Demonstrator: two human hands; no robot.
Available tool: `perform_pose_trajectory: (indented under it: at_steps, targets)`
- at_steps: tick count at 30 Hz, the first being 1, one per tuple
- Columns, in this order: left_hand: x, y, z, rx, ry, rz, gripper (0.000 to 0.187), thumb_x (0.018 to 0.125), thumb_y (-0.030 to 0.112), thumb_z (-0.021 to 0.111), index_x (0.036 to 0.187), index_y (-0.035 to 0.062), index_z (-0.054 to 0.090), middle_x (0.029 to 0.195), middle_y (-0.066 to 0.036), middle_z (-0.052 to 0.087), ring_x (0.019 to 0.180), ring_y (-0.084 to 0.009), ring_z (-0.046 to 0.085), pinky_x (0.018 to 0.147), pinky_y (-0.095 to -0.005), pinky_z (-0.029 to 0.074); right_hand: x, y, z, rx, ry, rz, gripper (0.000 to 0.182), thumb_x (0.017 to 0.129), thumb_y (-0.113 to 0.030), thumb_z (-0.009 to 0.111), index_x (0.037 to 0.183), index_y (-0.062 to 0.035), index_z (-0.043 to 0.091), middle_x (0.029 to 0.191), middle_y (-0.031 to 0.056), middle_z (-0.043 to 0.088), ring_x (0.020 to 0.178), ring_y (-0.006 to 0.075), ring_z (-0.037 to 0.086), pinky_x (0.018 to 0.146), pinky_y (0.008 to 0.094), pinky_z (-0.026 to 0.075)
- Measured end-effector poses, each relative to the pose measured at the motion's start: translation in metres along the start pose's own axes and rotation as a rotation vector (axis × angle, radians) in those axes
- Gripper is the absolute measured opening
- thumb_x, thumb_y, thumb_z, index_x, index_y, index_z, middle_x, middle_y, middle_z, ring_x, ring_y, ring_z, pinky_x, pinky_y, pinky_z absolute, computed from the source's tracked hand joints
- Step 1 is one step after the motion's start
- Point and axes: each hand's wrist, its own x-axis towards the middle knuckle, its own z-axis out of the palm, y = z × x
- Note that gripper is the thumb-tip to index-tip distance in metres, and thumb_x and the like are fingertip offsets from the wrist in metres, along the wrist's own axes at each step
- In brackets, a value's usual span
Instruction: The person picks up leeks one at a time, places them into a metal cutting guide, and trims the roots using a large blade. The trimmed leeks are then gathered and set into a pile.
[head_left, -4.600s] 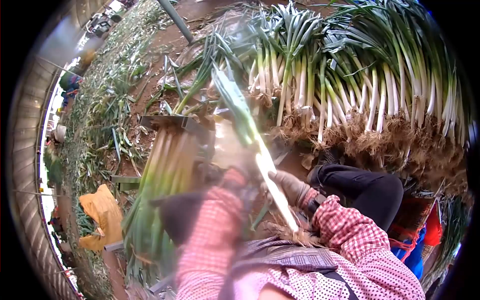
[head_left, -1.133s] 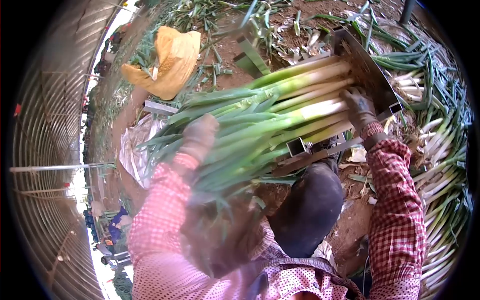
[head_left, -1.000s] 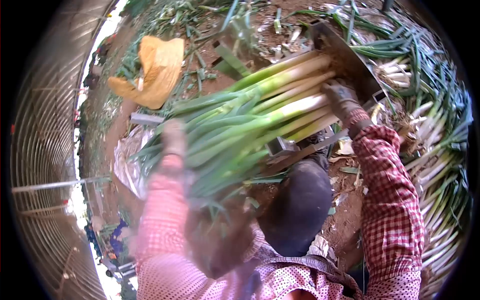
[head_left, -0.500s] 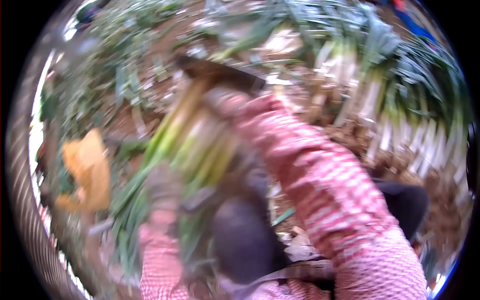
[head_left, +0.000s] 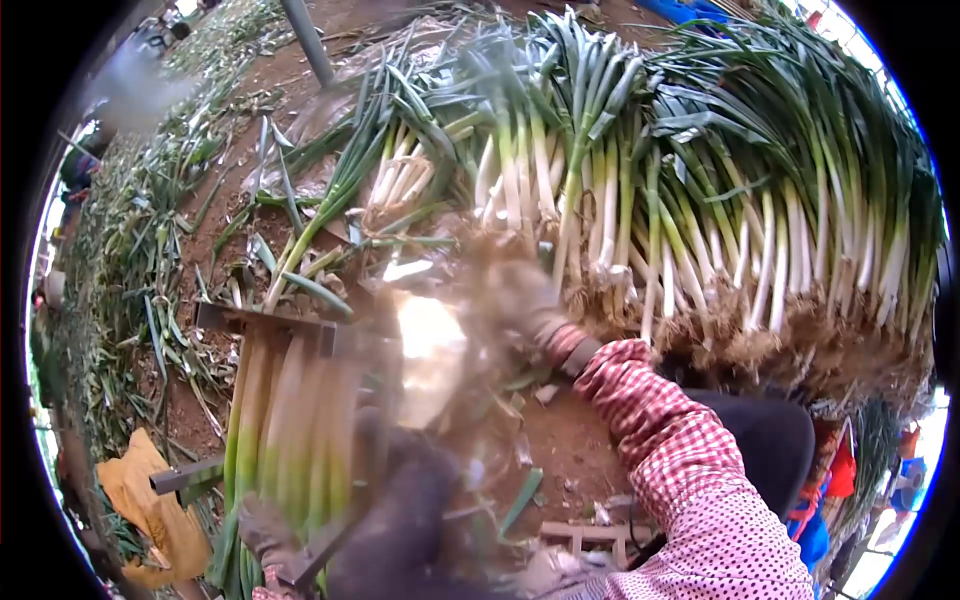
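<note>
My left hand [head_left: 268, 535], in a dirty glove, is closed on the green part of a bundle of leeks [head_left: 290, 430] at the lower left. The bundle lies along a metal frame [head_left: 268, 322], its upper ends by the dark crossbar; motion smears its right side. My right hand [head_left: 520, 290], also gloved, is at the centre, by the roots of a long row of leeks [head_left: 720, 230]. It is too blurred to show its fingers or anything in them.
Cut leaves [head_left: 150, 300] cover the ground at the left. An orange-yellow sheet [head_left: 150, 505] lies at the lower left. Shiny plastic [head_left: 430, 340] is on the soil between my hands. My dark-clothed knees are at the bottom, and a slatted piece [head_left: 590, 537] lies between them.
My right hand has moved away from the bundle's upper end towards the leek row. My left hand remains at the bundle's green part. The view has shifted, showing more of the row.
</note>
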Motion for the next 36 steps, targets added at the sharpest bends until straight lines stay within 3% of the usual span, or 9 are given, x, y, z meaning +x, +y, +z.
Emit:
perform_pose_trajectory:
  at_steps: [4,7,14,17,23,28,30,34,36]
  targets:
    - [-0.001,-0.012,0.009,0.043,-0.013,0.046,0.025,0.09,0.019,0.048,0.107,0.0003,0.049,0.101,-0.025,0.054,0.096,-0.0447,0.053,0.085,-0.0513,0.043,0.108,0.073,-0.007,-0.562,0.215,0.069,0.047,0.087,-0.02,0.059,0.129,-0.0038,0.047,0.107,0.019,0.058,0.098,0.0321,0.06,0.087,0.0417,0.05]
    - [-0.003,-0.005,0.003,0.095,-0.023,0.044,0.029,0.091,0.021,0.045,0.109,-0.0011,0.048,0.101,-0.026,0.054,0.096,-0.0447,0.052,0.085,-0.0515,0.042,0.163,0.081,0.01,-0.39,0.03,0.491,0.081,0.087,-0.028,0.064,0.147,0.0,0.018,0.146,0.0261,0.036,0.128,0.0363,0.049,0.105,0.0402,0.044]
    - [-0.003,-0.011,0.005,0.109,0.013,0.097,0.03,0.091,0.021,0.045,0.111,-0.0013,0.047,0.099,-0.025,0.052,0.094,-0.0451,0.051,0.083,-0.0518,0.041,0.167,0.06,-0.005,-0.157,-0.208,0.637,0.054,0.083,-0.016,0.069,0.127,0.0068,0.047,0.117,0.0237,0.061,0.101,0.0274,0.065,0.093,0.0298,0.054]
    - [-0.004,-0.012,0.009,0.124,0.049,0.117,0.032,0.095,0.028,0.045,0.111,0.0009,0.051,0.101,-0.023,0.057,0.095,-0.0455,0.054,0.082,-0.0523,0.043,0.11,0.079,-0.027,1.023,-0.265,0.314,0.041,0.077,-0.024,0.073,0.108,-0.0007,0.062,0.098,0.0068,0.061,0.087,0.0165,0.055,0.08,0.0292,0.047]
    - [0.017,-0.032,-0.005,-0.091,-0.323,-0.035,0.03,0.092,0.028,0.054,0.106,0.0021,0.057,0.098,-0.02,0.06,0.092,-0.04,0.058,0.079,-0.0451,0.047,-0.013,0.068,-0.044,1.482,-0.614,0.694,0.042,0.076,-0.024,0.075,0.11,-0.0018,0.062,0.092,0.007,0.063,0.094,0.0208,0.058,0.089,0.0413,0.047]
    - [0.026,0.098,-0.195,-1.108,-0.149,-0.124,0.031,0.092,0.032,0.061,0.109,0.0058,0.061,0.095,-0.006,0.065,0.086,-0.0154,0.064,0.071,-0.0282,0.052,-0.044,-0.002,-0.105,1.225,-0.526,0.385,0.033,0.079,-0.019,0.07,0.104,-0.0001,0.059,0.084,0.008,0.064,0.082,0.0221,0.062,0.074,0.0393,0.053]
    - [0.009,0.201,-0.251,-0.974,-0.38,0.099,0.034,0.092,0.035,0.063,0.11,0.0062,0.06,0.092,-0.007,0.065,0.082,-0.0146,0.066,0.068,-0.0281,0.055,-0.058,-0.039,-0.108,0.964,-0.522,0.211,0.029,0.08,-0.018,0.066,0.1,0.0001,0.057,0.084,0.0096,0.063,0.075,0.0242,0.062,0.07,0.0375,0.054]
    - [0.002,0.342,-0.166,-1.322,-1.048,-0.259,0.051,0.096,0.049,0.051,0.122,0.0055,0.057,0.106,-0.013,0.066,0.094,-0.0301,0.064,0.082,-0.0422,0.053,-0.096,-0.074,-0.066,0.669,-0.399,0.061,0.049,0.08,-0.028,0.065,0.115,0.0042,0.052,0.1,0.0232,0.061,0.091,0.0378,0.064,0.087,0.0426,0.052]
    - [0.008,0.364,-0.072,-1.426,-1.043,-0.429,0.045,0.097,0.046,0.049,0.116,0.006,0.061,0.102,-0.009,0.068,0.093,-0.0304,0.065,0.081,-0.0443,0.053,-0.107,-0.042,-0.069,0.611,-0.583,-0.134,0.057,0.079,-0.034,0.067,0.12,0.0026,0.052,0.124,0.0269,0.048,0.105,0.0372,0.06,0.095,0.0418,0.047]
